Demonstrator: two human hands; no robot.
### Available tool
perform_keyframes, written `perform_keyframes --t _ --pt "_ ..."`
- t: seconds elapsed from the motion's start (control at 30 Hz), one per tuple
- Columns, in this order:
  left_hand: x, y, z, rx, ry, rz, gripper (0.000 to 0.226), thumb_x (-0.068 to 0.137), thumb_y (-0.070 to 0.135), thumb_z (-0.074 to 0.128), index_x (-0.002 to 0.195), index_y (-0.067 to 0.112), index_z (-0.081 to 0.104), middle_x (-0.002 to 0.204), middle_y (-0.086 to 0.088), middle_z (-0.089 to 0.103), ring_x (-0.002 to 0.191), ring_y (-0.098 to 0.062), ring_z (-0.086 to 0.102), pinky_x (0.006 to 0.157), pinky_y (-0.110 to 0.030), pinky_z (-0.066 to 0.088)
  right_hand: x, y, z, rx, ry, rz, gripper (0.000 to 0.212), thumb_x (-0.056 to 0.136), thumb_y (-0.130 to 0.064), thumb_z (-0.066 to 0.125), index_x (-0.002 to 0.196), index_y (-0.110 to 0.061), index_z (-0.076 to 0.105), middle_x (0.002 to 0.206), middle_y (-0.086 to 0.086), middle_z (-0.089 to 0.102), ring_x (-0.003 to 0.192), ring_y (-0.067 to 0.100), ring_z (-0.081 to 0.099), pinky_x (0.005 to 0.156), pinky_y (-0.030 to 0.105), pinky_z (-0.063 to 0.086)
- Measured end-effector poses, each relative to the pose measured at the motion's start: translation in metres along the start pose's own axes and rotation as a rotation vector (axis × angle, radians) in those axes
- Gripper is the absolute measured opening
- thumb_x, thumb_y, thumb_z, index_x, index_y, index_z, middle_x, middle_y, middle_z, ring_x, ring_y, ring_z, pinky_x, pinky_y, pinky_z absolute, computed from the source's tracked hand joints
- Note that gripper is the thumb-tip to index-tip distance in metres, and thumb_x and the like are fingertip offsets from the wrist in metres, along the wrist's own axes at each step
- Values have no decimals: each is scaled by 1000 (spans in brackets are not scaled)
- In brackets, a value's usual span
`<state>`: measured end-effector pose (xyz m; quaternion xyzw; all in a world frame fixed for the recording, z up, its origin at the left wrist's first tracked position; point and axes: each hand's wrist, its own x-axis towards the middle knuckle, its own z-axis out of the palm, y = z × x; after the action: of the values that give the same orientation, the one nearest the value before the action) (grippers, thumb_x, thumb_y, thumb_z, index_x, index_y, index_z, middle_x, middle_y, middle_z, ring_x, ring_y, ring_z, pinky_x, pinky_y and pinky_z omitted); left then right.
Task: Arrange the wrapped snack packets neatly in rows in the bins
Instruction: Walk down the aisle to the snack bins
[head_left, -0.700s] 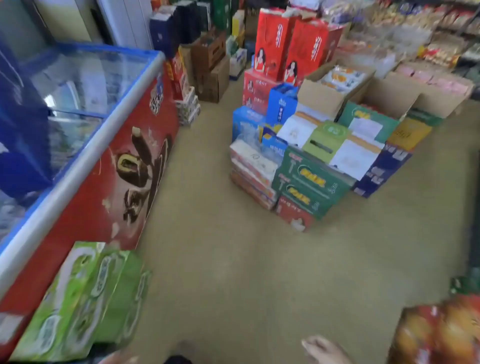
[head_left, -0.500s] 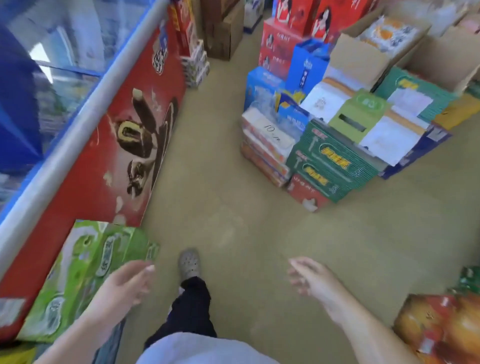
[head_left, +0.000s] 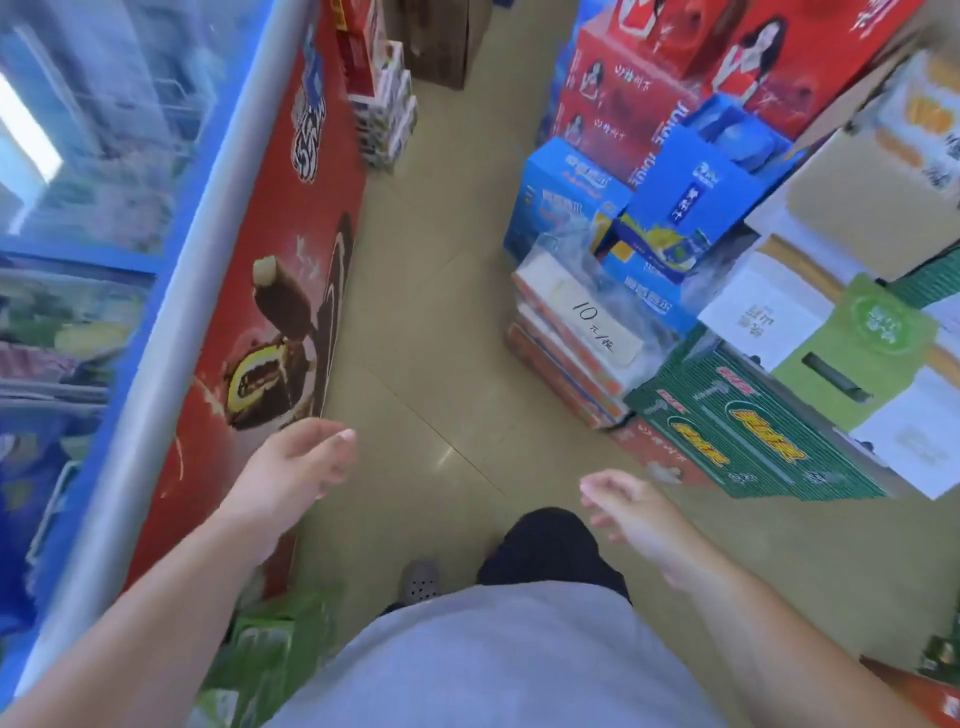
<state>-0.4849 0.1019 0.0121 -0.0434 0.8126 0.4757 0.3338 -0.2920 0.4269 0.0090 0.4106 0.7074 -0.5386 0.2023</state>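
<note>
Your left hand (head_left: 293, 465) and right hand (head_left: 631, 512) both hang empty over the floor (head_left: 441, 322), fingers loosely spread and holding nothing. No snack packets or bins can be made out in this blurred view. Just left of your left hand runs a chest freezer (head_left: 270, 270) with a red side showing chocolate ice cream bars. Ahead on the right, a wrapped stack of flat boxes (head_left: 576, 343) carries a handwritten label (head_left: 597, 325) reading "10元". Beside it sit green cartons (head_left: 748, 441), blue boxes (head_left: 696, 192) and red cartons (head_left: 639, 104). Green cartons (head_left: 270, 644) lie by your left elbow.
</note>
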Motion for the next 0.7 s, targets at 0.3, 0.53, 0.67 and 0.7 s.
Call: perform_keyframes --t 0.3,0.53,0.67,0.7 --pt "241 136 -42 -33 118 -71 13 97 28 64 87 27 73 85 -1 76 67 -11 64 65 -31 47 248 -246 -40 85 -85 -105 14 100 -33 59 101 -25 70 103 1 73 81 12 66 74 26 51" --pt "430 300 -81 11 110 -29 6 94 37 67 91 40 71 85 5 75 79 -16 72 79 -39 54 414 -453 -102 92 -92 -134 13 97 -34 63 90 -28 72 93 -2 75 78 9 65 68 24 48" --pt "559 380 -103 47 58 11 10 95 35 65 89 42 69 82 8 75 74 -9 71 76 -35 52 509 -534 -127 100 -73 -79 13 98 -36 61 95 -29 72 93 -5 75 80 9 67 72 26 50" --pt "593 399 -108 44 31 12 11 95 34 64 89 42 69 83 7 75 74 -10 71 76 -35 51 533 -551 -130 113 -59 -59 14 98 -36 60 98 -27 71 94 -5 75 81 9 67 72 26 50"
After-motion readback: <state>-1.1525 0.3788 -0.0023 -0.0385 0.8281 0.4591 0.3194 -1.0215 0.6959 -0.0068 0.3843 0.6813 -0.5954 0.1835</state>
